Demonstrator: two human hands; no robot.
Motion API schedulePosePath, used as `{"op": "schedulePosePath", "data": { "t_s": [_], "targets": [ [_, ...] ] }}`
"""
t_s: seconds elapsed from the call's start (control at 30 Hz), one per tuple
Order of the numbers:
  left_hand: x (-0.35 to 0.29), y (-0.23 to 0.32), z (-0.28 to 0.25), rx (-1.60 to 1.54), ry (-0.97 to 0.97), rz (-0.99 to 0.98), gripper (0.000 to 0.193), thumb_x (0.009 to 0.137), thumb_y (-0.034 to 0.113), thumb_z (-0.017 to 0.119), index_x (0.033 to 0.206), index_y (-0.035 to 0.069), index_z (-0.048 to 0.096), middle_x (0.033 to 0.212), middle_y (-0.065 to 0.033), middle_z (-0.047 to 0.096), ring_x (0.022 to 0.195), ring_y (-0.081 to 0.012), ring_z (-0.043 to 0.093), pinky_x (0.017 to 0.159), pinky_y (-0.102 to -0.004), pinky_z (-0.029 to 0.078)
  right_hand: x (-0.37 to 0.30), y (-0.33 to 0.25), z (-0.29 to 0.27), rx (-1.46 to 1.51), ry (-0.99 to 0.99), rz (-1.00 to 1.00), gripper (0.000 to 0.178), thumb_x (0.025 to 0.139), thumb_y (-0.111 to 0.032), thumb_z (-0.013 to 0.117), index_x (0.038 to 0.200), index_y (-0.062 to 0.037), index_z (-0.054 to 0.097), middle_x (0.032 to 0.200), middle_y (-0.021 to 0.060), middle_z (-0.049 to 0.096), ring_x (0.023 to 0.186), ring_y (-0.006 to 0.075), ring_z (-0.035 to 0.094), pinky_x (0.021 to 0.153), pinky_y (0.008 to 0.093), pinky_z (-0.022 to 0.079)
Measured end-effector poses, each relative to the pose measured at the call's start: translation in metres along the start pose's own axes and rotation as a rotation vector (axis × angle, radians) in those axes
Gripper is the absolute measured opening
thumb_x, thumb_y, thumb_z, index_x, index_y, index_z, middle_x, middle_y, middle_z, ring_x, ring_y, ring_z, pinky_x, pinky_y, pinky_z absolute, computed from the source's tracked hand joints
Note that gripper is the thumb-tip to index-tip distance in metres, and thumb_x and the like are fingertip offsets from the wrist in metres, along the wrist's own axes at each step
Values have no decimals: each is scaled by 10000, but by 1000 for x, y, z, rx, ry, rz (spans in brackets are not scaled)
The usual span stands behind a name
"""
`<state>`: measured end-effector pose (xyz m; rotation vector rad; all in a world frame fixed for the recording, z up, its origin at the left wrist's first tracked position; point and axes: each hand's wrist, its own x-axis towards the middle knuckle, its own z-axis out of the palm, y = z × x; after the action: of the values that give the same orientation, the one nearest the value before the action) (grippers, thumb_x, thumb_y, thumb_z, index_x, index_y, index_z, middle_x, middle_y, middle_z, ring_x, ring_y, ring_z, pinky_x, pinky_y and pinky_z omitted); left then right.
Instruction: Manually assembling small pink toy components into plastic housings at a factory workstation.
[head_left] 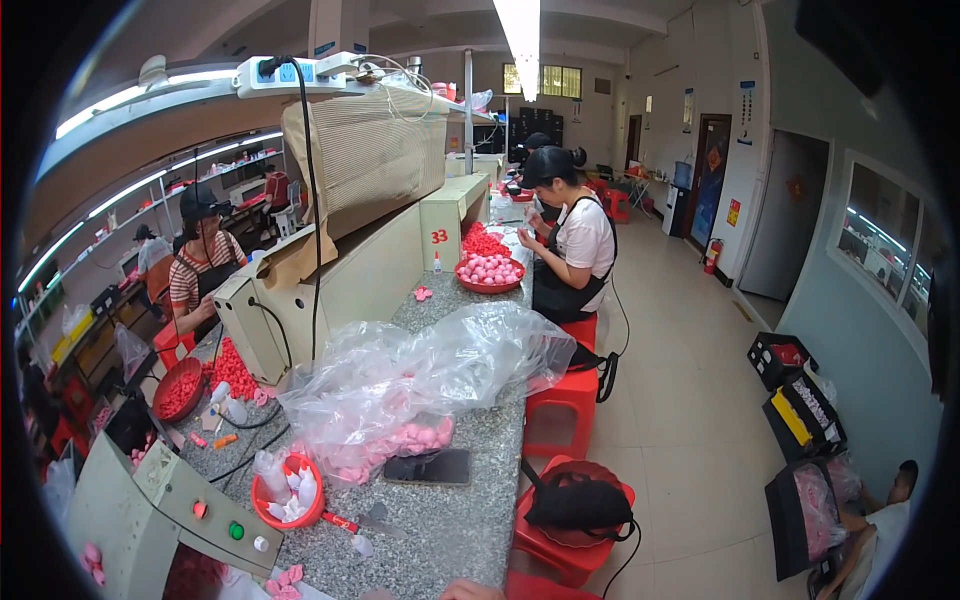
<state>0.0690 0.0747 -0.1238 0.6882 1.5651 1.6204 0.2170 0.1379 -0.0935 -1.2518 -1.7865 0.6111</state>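
Shows only the top of one hand [470,590] at the lower edge, by the rim of the speckled grey counter [450,530]; impossible to tell left from right, or whether spread, curled or gripping something. Find nearest beyond the hand, flat on the stone, a black phone [428,467], with a small white piece [361,545] and a red marker [340,522] to its left. Just beside the marker, see a red tub [308,515] crowded with white bottles [300,488]. Behind the phone, note a large crumpled clear plastic bag [440,360] with pink pieces [420,436] along its near edge — hard to say whether inside or under. Farther along, spot a red bowl [490,289] heaped with pink balls, in front of a person in a black cap [570,230]. At left, see another red bowl [172,415] holding red pieces, with a loose red pile [235,370] close by. On the floor at right, count three black crates [790,530] — the nearest holding pink contents in clear plastic.
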Motion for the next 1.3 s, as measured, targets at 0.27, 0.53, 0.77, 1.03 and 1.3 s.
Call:
{"op": "schedulePosePath", "data": {
  "t_s": [0.27, 0.53, 0.77, 1.03, 1.3],
  "targets": [
    [4, -52, -11, -161, 56, 67, 184, 740, -55, 605, 865, 55, 526, 846, -80, 593, 758, -142, 582, 690, -242, 477, -1, 3, 2, -14, 9, -2, 113, 694, -116, 527, 790, -94, 581, 761, 129, 546, 674, 317, 553, 572, 384, 453],
    [5, -61, -15, -214, 57, 67, 228, 726, -97, 592, 888, 50, 527, 861, -80, 591, 789, -156, 585, 733, -257, 477, -2, 6, 6, -46, 26, -19, 119, 688, -112, 524, 788, -88, 584, 774, 134, 542, 692, 319, 547, 589, 394, 451],
    [5, -28, 2, -176, 98, 111, 97, 782, 20, 592, 848, 63, 535, 749, -39, 571, 681, -117, 553, 624, -224, 453, -1, 6, 5, 1, 40, -15, 129, 670, -85, 514, 778, -89, 586, 775, 131, 541, 692, 323, 544, 596, 390, 455],
    [4, -15, 4, -122, 80, 116, 92, 779, 68, 600, 851, 61, 544, 769, -46, 576, 706, -128, 550, 647, -246, 453, 2, -3, -3, 25, -26, 23, 138, 670, -75, 505, 785, -81, 580, 790, 135, 538, 712, 323, 543, 609, 390, 455],
    [2, -14, 5, -79, 62, 119, 112, 777, 116, 609, 855, 58, 553, 789, -54, 581, 730, -139, 547, 669, -269, 452, 1, -4, -3, 12, -4, -11, 133, 671, -73, 508, 786, -78, 574, 804, 132, 535, 726, 321, 543, 616, 387, 455]
  ]
}}
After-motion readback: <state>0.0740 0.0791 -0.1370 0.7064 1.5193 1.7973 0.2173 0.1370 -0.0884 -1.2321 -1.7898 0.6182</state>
